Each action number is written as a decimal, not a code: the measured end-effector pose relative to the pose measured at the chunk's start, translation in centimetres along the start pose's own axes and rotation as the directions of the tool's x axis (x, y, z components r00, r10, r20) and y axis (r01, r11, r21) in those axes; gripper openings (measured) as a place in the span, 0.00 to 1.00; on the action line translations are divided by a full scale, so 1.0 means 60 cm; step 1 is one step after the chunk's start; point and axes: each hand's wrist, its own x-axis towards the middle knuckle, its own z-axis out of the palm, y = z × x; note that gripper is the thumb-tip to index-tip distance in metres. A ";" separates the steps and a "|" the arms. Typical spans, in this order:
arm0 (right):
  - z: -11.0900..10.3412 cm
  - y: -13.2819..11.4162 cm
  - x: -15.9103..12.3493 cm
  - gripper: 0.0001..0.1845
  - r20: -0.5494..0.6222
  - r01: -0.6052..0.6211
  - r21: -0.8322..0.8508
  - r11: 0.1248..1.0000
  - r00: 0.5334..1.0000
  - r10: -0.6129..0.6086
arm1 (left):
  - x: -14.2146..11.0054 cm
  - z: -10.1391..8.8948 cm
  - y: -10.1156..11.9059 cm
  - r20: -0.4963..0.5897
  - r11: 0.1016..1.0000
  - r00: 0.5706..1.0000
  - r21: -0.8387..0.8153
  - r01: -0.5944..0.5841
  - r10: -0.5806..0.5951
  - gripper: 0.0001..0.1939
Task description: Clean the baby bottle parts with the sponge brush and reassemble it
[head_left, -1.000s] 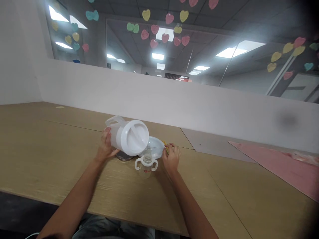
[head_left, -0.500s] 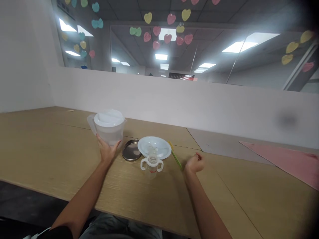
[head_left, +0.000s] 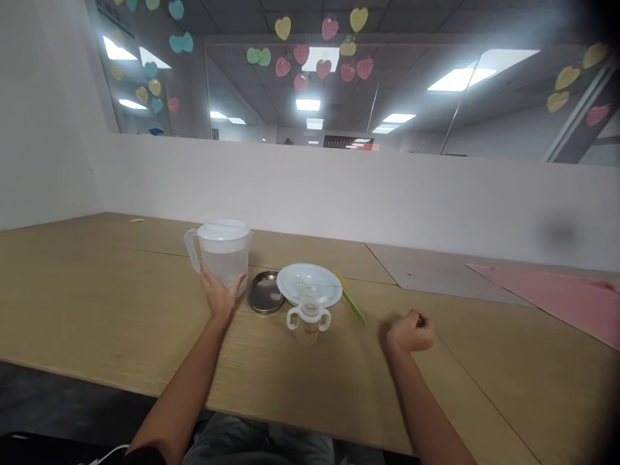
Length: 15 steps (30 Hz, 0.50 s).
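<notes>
My left hand [head_left: 221, 298] grips the lower front of a translucent plastic pitcher [head_left: 223, 255], thumb and fingers spread around its near side. The white lid is on, and the handle points left. Out to the right, my right hand [head_left: 411, 330] is curled into a fist above the table, with nothing visible in it. Between the hands stands a clear baby bottle [head_left: 308, 328] with two white handles and an open neck. Behind it is a white bowl [head_left: 285, 284], with a clear piece showing by its near rim. A steel tray [head_left: 265, 294] lies between pitcher and bowl.
A thin green-and-yellow utensil [head_left: 354, 306] lies right of the bowl. Farther right, a pink cloth [head_left: 557, 300] covers part of the wooden table [head_left: 121, 310]. A low white wall [head_left: 310, 194] with glass above borders the back.
My right hand has moved right, away from the green-and-yellow utensil. The pitcher looks more upright and slightly lower beside the tray, with my left hand still on it. The view has shifted slightly.
</notes>
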 end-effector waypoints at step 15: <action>-0.261 -0.010 -0.153 0.12 0.242 0.142 0.081 0.986 0.957 -0.158 | -0.093 -0.184 0.112 -0.029 0.998 0.999 -0.052 0.042 -0.044 0.47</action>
